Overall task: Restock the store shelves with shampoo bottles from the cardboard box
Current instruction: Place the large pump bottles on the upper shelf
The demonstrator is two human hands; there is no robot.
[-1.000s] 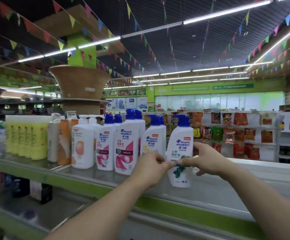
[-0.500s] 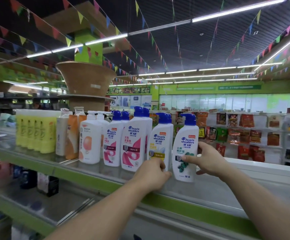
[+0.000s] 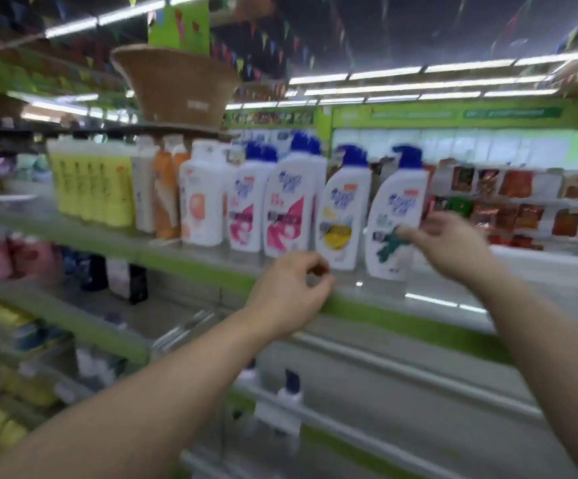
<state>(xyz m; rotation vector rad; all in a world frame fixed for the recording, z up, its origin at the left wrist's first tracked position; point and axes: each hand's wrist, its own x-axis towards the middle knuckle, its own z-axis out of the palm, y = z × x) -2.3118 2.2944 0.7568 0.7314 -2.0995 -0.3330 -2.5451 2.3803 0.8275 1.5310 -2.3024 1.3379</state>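
A white shampoo bottle with a blue pump and green label [image 3: 398, 205] stands upright at the right end of a row on the top shelf [image 3: 401, 318]. My right hand [image 3: 449, 243] hovers just right of it, fingers loose, with the fingertips at its label. My left hand [image 3: 291, 292] is loosely curled at the shelf's green front edge, below a yellow-label bottle [image 3: 342, 209], and holds nothing. Two pink-label bottles [image 3: 285, 209] stand further left. The cardboard box is out of view. The frame is blurred.
Yellow tubes [image 3: 90, 184] and orange and white bottles [image 3: 197, 198] fill the shelf's left part. A woven basket [image 3: 177, 84] sits above. Lower shelves hold dark packs [image 3: 128, 274] and another blue-capped bottle [image 3: 289, 402]. Bare shelf runs to the right of the row.
My right hand has let go of the green-label bottle, which now stands on the shelf. My left hand came off the bottle and dropped to the shelf edge. My view tilted down.
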